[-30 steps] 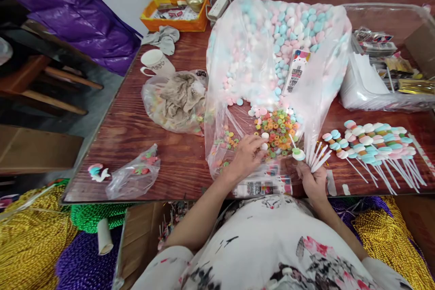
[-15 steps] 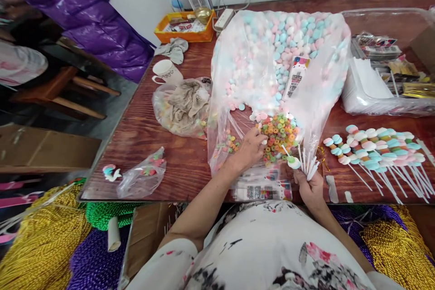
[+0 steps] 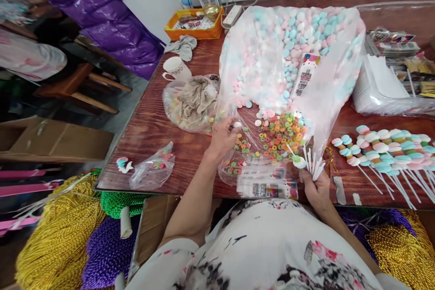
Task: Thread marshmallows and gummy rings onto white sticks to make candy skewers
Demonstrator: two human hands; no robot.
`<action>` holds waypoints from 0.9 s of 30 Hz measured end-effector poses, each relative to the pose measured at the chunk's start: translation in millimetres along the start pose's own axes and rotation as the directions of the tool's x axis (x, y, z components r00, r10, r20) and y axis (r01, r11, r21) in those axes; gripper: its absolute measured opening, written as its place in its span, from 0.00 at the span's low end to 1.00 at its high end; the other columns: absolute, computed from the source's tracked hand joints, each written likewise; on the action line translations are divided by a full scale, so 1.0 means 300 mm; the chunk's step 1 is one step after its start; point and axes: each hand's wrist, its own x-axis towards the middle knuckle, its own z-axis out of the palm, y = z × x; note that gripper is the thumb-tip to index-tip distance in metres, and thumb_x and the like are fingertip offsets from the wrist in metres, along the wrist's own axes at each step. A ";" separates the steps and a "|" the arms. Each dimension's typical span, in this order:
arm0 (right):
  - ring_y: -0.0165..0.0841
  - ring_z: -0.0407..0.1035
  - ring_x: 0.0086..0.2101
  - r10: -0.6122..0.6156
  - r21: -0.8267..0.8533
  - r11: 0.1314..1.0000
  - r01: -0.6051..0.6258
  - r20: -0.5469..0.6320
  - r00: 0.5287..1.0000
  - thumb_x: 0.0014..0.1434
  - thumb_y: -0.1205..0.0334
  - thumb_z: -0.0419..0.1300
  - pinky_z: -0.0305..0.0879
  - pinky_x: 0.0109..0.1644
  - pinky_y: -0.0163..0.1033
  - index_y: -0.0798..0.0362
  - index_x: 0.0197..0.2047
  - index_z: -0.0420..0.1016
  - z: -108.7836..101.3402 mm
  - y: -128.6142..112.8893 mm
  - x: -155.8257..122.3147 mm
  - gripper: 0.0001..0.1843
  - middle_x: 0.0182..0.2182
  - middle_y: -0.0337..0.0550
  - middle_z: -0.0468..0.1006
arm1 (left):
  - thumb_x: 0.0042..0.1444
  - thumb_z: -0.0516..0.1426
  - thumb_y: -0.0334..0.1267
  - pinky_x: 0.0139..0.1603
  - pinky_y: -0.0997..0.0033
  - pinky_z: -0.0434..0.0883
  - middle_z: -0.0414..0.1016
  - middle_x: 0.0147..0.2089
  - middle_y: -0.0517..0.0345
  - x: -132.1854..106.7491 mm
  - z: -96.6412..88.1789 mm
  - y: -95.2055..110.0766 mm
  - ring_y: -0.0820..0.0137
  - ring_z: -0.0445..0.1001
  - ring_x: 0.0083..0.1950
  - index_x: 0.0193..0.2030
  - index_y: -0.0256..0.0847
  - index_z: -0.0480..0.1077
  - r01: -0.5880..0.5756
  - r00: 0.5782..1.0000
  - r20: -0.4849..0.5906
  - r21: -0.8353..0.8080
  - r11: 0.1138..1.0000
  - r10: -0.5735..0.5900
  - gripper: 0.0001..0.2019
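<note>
My right hand (image 3: pixel 316 190) is closed around a bundle of white sticks (image 3: pixel 316 166). One stick in it leans left, threaded with a white candy and a green ring (image 3: pixel 299 161). My left hand (image 3: pixel 224 138) pinches a white marshmallow (image 3: pixel 237 124) at the left edge of the open plastic bag. Ring candies (image 3: pixel 282 135) in orange, green and yellow lie heaped between my hands. Behind them the clear bag (image 3: pixel 226 70) is full of pink, blue and white marshmallows (image 3: pixel 294 31). Finished candy skewers (image 3: pixel 390 149) lie to the right of my right hand.
Printed packets (image 3: pixel 268 189) lie at the table's front edge. A clear bin (image 3: pixel 380 104) stands right. On the left are a mug (image 3: pixel 177 69), a bag with a cloth (image 3: pixel 197 99), a small bag (image 3: pixel 152 170) and an orange tray (image 3: pixel 193 34). Another person sits far left.
My left hand has moved left from the ring candy heap with the white marshmallow in its fingers. My right hand keeps its hold on the sticks. The view has shifted slightly.
</note>
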 end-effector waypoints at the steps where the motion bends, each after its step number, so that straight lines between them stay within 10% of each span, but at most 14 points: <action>1: 0.32 0.62 0.26 -0.004 -0.010 1.000 0.004 0.000 1.000 0.66 0.62 0.56 0.60 0.32 0.38 0.52 0.33 0.72 0.000 0.000 0.001 0.10 0.24 0.37 0.68 | 0.49 0.60 0.34 0.34 0.71 0.70 0.76 0.33 0.59 0.002 0.002 0.002 0.70 0.71 0.31 0.42 0.39 0.76 0.020 1.000 0.017 -0.050 0.999 -0.019 0.12; 8: 0.29 0.60 0.24 0.001 -0.031 1.000 -0.001 0.006 1.000 0.65 0.63 0.56 0.58 0.29 0.36 0.52 0.31 0.70 0.005 0.004 -0.006 0.10 0.22 0.34 0.65 | 0.52 0.59 0.36 0.31 0.72 0.71 0.78 0.35 0.57 0.118 0.098 0.033 0.71 0.74 0.29 0.41 0.37 0.78 0.023 0.987 0.160 -0.016 1.000 -0.020 0.11; 17: 0.28 0.59 0.24 -0.038 -0.033 0.999 0.038 0.015 0.999 0.65 0.66 0.56 0.56 0.30 0.35 0.51 0.28 0.66 0.002 0.009 -0.006 0.12 0.22 0.33 0.64 | 0.48 0.53 0.21 0.53 0.58 0.70 0.80 0.40 0.47 0.084 0.195 0.044 0.60 0.75 0.47 0.36 0.36 0.78 -0.439 0.892 0.319 0.448 0.779 0.319 0.15; 23: 0.29 0.59 0.23 -0.111 -0.107 0.987 0.119 0.081 0.991 0.64 0.69 0.54 0.55 0.30 0.35 0.51 0.30 0.65 -0.007 -0.033 0.005 0.10 0.22 0.33 0.63 | 0.53 0.62 0.33 0.36 0.70 0.71 0.77 0.40 0.53 -0.042 0.125 0.114 0.68 0.74 0.39 0.48 0.39 0.77 -0.299 0.946 0.122 -0.021 0.954 0.300 0.14; 27: 0.30 0.63 0.26 -0.154 -0.160 0.966 0.201 0.264 0.952 0.61 0.75 0.51 0.57 0.32 0.35 0.51 0.40 0.68 -0.020 -0.108 0.023 0.10 0.27 0.36 0.68 | 0.50 0.67 0.35 0.40 0.71 0.72 0.77 0.38 0.56 -0.163 0.095 0.184 0.70 0.74 0.40 0.40 0.43 0.80 -0.220 0.961 0.090 -0.326 0.919 0.262 0.10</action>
